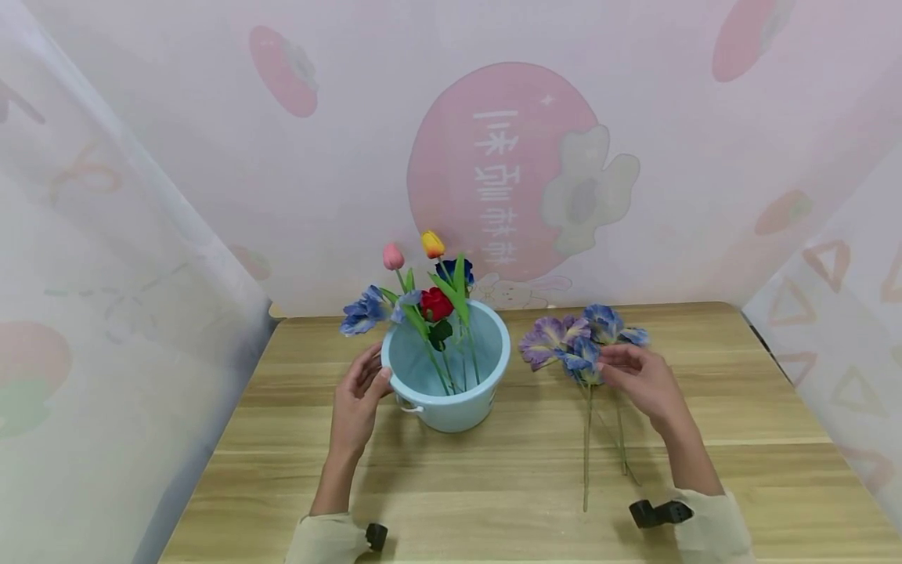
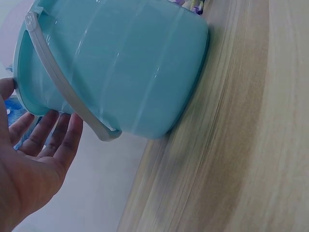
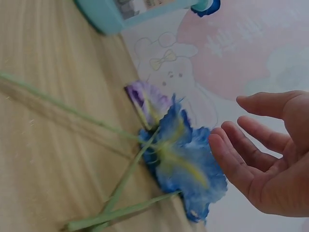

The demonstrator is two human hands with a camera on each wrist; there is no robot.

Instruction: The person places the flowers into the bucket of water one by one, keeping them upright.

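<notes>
A pale pink printed backdrop [image 1: 338, 172] rises beyond the person's reach, and a wood-grain desk [image 1: 507, 501] spreads below. The left grip [image 1: 358, 399] is loosely spread rather than clenched, its thumb and fingers resting at the rim of a light-blue bucket [image 1: 451, 417], which stands upright just to its right. A pale handle [image 2: 67, 92] hangs down the bucket's side near the left grip. Beyond that grip and to its right, a pink tulip [image 1: 393, 257], a yellow-orange tulip [image 1: 433, 244], a red rose [image 1: 436, 305] and a dark blue bloom [image 1: 461, 272] rise from the bucket; a light blue flower [image 1: 363, 312] leans out over the rim, beyond the left grip. The right grip [image 1: 644, 384] has relaxed, parted fingers beside the blue irises [image 1: 581, 360]; whether its fingertips touch the petals, I cannot tell. Those blooms and a purple iris [image 1: 541, 342] lie just left of the right grip, green stems [image 1: 587, 446] pointing toward the person.
</notes>
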